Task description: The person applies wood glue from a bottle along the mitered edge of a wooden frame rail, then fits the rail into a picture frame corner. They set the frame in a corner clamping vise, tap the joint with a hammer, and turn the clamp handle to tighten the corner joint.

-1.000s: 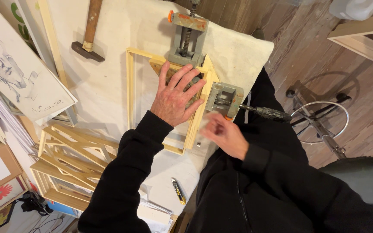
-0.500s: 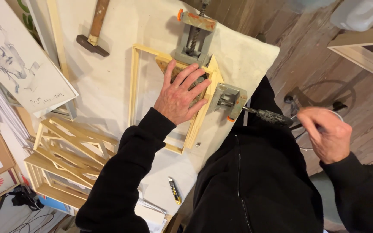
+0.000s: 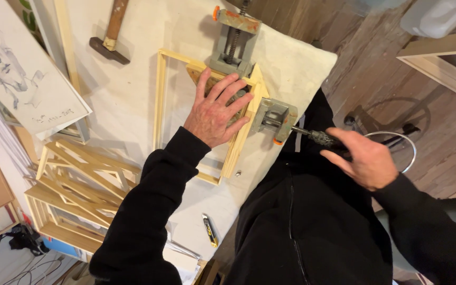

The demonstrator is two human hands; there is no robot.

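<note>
Left hand presses frame (right hand on clamp).

Both arms in long black sleeves, cuffs ending at the wrists just behind the bare left hand and right hand. Torso in matching black top, centre seam or zip running down the front. No gloves, rings or watch visible.

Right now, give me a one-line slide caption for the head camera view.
Left hand presses a wooden frame held in a corner clamp while the right hand grips the clamp's screw handle.
</note>
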